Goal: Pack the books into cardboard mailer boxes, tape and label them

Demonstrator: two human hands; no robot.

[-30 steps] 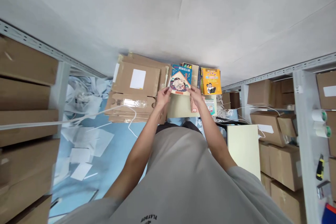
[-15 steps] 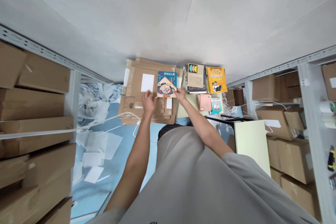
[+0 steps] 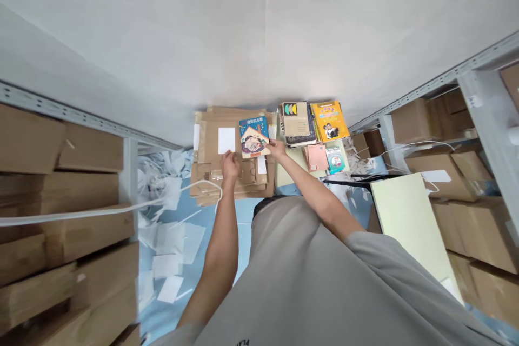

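A picture book with a blue and cream cover [image 3: 254, 138] lies slightly tilted over flattened cardboard [image 3: 208, 143]. My right hand [image 3: 276, 150] grips its lower right corner, thumb on the cover. To the left of the book, my left hand [image 3: 230, 166] is over the cardboard with its fingers curled, just below a white paper rectangle [image 3: 226, 140]. Whether anything sits between those fingers is hidden. Right of the book are a stack topped by a beige book [image 3: 295, 123] and a pile under an orange book [image 3: 330, 121]. A pink booklet [image 3: 317, 157] and a teal booklet [image 3: 335, 160] lie in front.
Cardboard boxes [image 3: 93, 189] fill the left shelving, and more boxes [image 3: 441, 173] stand on the right. A white cable [image 3: 162, 201] crosses before my left forearm. Paper scraps [image 3: 170, 270] litter the blue floor. A pale yellow panel [image 3: 413, 227] stands right of my body.
My left hand has come away from the book's lower left edge. The book, still in my right hand, has turned slightly counterclockwise. The camera view has shifted too.
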